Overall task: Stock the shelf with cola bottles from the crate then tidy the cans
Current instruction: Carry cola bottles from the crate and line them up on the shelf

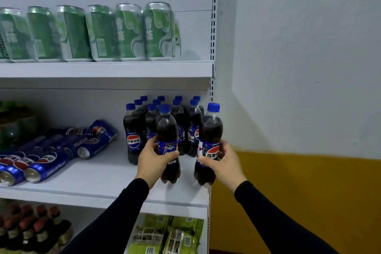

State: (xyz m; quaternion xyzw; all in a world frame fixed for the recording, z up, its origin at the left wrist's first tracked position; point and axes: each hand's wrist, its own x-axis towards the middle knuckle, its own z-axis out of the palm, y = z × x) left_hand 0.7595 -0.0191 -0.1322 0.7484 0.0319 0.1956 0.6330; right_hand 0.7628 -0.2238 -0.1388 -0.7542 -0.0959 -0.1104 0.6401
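Note:
My left hand [153, 161] grips a cola bottle [167, 130] with a blue cap, held upright at the front of the middle shelf [99, 183]. My right hand [223, 163] grips a second cola bottle [210, 128] at the shelf's right front corner. Behind them stand several cola bottles [134, 130] in rows at the shelf's right end. Several blue cola cans [45, 165] lie on their sides in a heap on the left of the same shelf. The crate is out of view.
Green cans [127, 31] stand in a row on the upper shelf. Dark bottles with red caps [39, 231] and green packets [165, 235] fill the bottom shelf. A white and yellow wall [299, 99] lies right of the shelf upright [213, 27].

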